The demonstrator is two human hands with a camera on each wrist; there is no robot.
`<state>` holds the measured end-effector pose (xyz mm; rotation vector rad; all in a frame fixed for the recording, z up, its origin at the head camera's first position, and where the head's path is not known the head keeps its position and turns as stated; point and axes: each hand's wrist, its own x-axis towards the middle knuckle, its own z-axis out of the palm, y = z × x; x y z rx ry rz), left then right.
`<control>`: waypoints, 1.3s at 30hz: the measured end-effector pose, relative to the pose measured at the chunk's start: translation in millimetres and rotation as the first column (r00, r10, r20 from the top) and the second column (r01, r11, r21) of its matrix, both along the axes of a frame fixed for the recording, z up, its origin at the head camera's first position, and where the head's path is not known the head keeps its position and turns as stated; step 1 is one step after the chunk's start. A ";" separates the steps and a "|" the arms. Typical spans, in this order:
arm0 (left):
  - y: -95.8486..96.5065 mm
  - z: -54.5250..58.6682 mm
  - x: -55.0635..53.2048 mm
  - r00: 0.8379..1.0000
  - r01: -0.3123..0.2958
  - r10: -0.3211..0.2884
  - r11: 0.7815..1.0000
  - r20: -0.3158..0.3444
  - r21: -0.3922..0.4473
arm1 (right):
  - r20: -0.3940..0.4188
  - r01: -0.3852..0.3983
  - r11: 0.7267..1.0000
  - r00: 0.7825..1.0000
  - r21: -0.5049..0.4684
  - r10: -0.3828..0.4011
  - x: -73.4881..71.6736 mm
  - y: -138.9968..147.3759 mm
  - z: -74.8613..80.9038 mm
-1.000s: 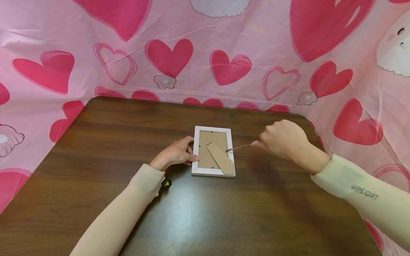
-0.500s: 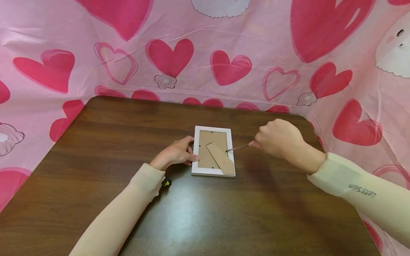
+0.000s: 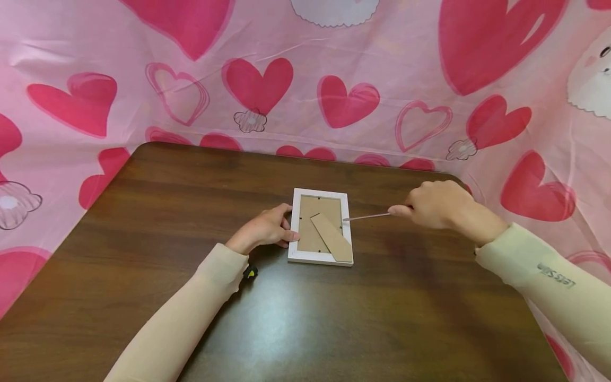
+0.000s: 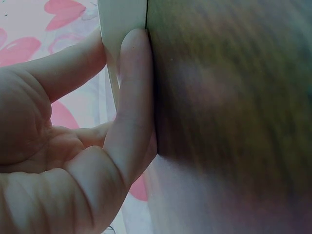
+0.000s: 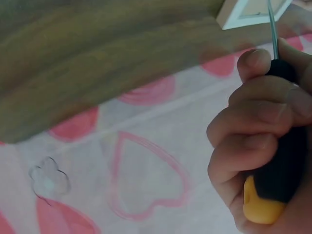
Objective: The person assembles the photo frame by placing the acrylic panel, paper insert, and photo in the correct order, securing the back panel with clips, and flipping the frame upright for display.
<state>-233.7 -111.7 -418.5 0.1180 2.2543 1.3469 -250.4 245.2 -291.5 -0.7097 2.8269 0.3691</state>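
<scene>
A white picture frame lies face down on the table, its brown backing board and slanted easel leg upward. Small dark tabs sit along the board's edges. My left hand holds the frame's left side, thumb on the border and fingers against the outer edge. In the left wrist view, that hand's fingers press the frame's side. My right hand grips a screwdriver, whose black and yellow handle shows in the right wrist view. Its thin shaft reaches the frame's right border, close to the right-hand tab.
The dark wooden table extends around the frame on all sides. A pink cloth with hearts hangs behind and beside it. A small black and yellow-green item shows by my left wrist.
My right hand has drawn back to the right, and the screwdriver tip has shifted from the right-hand tab onto the white border. The left hand and frame hold their place; the view shifts slightly.
</scene>
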 end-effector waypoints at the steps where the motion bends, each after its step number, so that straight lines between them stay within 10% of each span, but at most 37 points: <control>1: 0.0 0.0 0.0 1.000 -0.001 0.001 1.000 0.001 0.000 | 0.017 0.014 1.000 1.000 -0.011 -0.014 -1.0 2.2 -2.4; 39: -0.4 1.4 0.7 1.000 0.002 -0.002 1.000 -0.006 0.001 | 0.131 0.065 0.995 0.990 -0.070 -0.056 -2.4 13.4 -27.8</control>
